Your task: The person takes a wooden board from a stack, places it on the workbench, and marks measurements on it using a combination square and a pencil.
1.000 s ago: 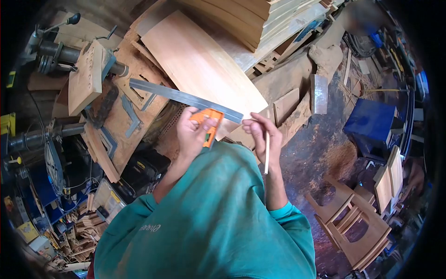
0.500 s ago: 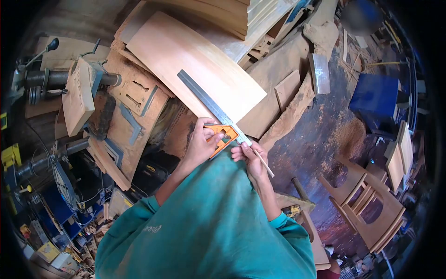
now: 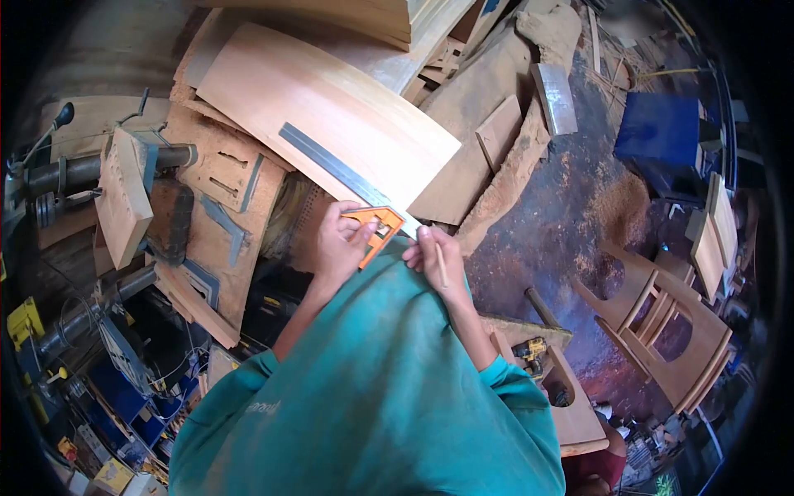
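Observation:
A flat, pale wooden board [image 3: 347, 107] slants across the upper middle of the view. Along its near edge lies the steel blade [image 3: 331, 164] of a combination square, whose orange head [image 3: 387, 221] sits just off the board. My left hand [image 3: 335, 244] is closed around that head, fingers and thumb gripping its frame. Close by on the right, my right hand [image 3: 438, 256] pinches a thin pencil [image 3: 441, 266] beside the blade's near end. The pencil's tip and the blade's end are partly hidden by my fingers.
Clamps hold a drilled wooden block [image 3: 124, 198] on the left. Stacked boards [image 3: 331, 21] stand at the back. A blue box [image 3: 662, 132], sawdust [image 3: 620, 207] and wooden chair frames [image 3: 662, 331] are on the right. A yellow drill [image 3: 533, 351] lies near my right elbow.
The view has shifted slightly, so the board and square appear further left. In my right hand the pencil has swung to a steeper angle. My left hand keeps its grip on the square.

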